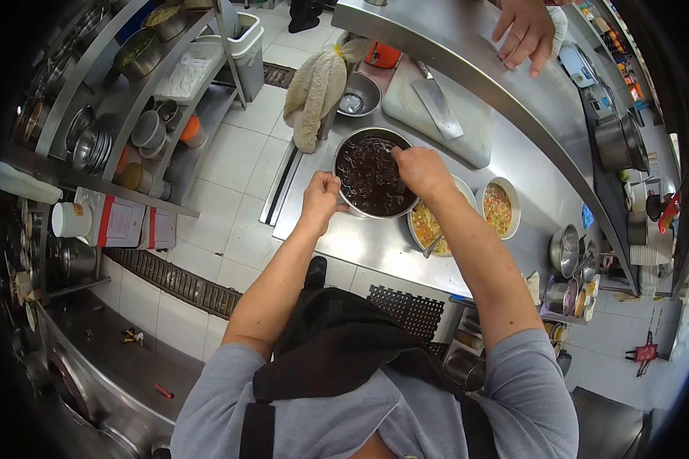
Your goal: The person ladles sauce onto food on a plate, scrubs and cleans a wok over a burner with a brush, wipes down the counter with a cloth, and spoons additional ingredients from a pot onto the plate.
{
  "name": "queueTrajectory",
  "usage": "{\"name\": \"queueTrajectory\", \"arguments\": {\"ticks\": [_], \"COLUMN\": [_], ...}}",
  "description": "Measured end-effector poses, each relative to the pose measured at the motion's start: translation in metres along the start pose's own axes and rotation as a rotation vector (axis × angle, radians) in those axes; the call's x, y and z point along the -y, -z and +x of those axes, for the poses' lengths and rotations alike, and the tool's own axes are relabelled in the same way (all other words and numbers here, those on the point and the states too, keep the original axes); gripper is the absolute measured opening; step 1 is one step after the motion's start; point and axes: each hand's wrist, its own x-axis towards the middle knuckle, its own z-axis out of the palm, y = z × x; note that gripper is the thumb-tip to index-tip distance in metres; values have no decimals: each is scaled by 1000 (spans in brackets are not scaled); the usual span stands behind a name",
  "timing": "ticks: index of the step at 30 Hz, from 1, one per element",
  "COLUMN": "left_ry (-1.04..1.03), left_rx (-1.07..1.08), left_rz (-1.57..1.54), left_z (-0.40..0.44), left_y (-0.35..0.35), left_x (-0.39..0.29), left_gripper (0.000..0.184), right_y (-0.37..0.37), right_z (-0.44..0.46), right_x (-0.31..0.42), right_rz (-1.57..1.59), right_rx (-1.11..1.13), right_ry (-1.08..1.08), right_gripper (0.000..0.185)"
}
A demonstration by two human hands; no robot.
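Note:
A round metal bowl (340,182) stands at the near edge of the steel counter. It is filled with dark brown, stringy-looking food (371,172) in what looks like liquid; the kind cannot be told. My left hand (321,200) is closed on the bowl's left rim, thumb on top. My right hand (424,173) is closed at the bowl's right side, knuckles over the dark food; whether it pinches the rim or some food is hidden. Right of the bowl, partly under my right forearm, sits a bowl of diced vegetables (425,223) with a spoon (434,245) in it.
A second bowl of diced food (499,208) stands farther right. Behind lie a cutting board (467,145) with a cleaver (438,109), a small metal bowl (360,96) and a hanging towel (314,92). Another person's hand (527,34) rests on the raised steel shelf (452,57).

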Motion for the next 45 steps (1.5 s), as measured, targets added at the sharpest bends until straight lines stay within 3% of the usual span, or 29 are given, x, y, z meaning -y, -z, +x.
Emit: {"name": "queueTrajectory", "arguments": {"ticks": [8,16,18,20,22,25,29,31,38,43,45], "left_ry": [-19,-25,-52,-89,-91,-69,-35,-33,-49,-95,-141], "left_rx": [-28,-47,-30,-14,2,10,-1,2,3,-27,-19], "left_rz": [27,-10,-3,-17,-35,-13,9,31,62,53,65], "left_z": [2,2,1,7,9,7,3,4,8,14,15], "left_y": [-1,-1,4,5,4,1,2,2,3,-1,2], "left_x": [1,2,11,17,16,11,7,6,9,11,15], "left_gripper": [14,16,15,14,13,13,13,13,14,17,21], "right_y": [-29,-45,-86,-65,-53,-44,-76,-73,-105,-117,-135], "right_z": [-15,-47,-51,-62,-74,-97,-140,-168,-236,-277,-297], "right_x": [-25,-38,-46,-26,-21,-22,-39,-34,-6,17,17], "right_rz": [16,377,428,417,607,758,750,952,1250,1227,1031], "right_rx": [107,147,-1,-144,-227,-391,-521,-404,-365,-244,-167], "right_ry": [-62,-269,-283,-310,-378,-475,-413,-477,-588,-698,-694], "right_gripper": [18,14,17,24,35,40,37,33,29,25,26]}}
